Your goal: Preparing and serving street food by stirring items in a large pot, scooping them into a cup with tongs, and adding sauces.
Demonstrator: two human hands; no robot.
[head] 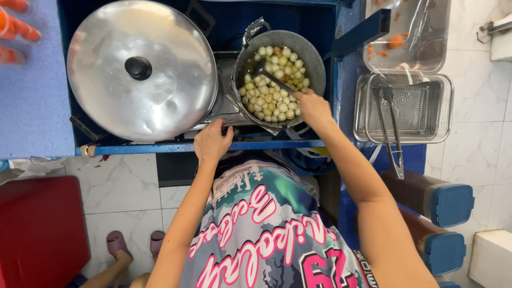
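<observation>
Over the blue worktop (32, 106), from the head view, we are looking down at a dark frying pan (314, 58) full of pale round balls (273, 85) sitting in oil. Our right hand (313, 108) is closing its grip around the handle of a dark ladle (266, 72), whose scoop is resting among the balls near the middle of the pan. Our left hand (212, 141) is resting on the blue front edge (160, 148) of the stove, just left of the pan, with its fingers curled loosely and holding nothing that we can see. Left of the pan, a large silver lid (141, 69) with a black knob is covering a wider pot. To the right, metal tongs (388, 128) are lying across a wire rack in a steel tray (448, 106), and a clear tray (408, 37) with orange bits is sitting just behind it. Below, two brown bottles with blue caps (450, 202) are lying on their sides.
</observation>
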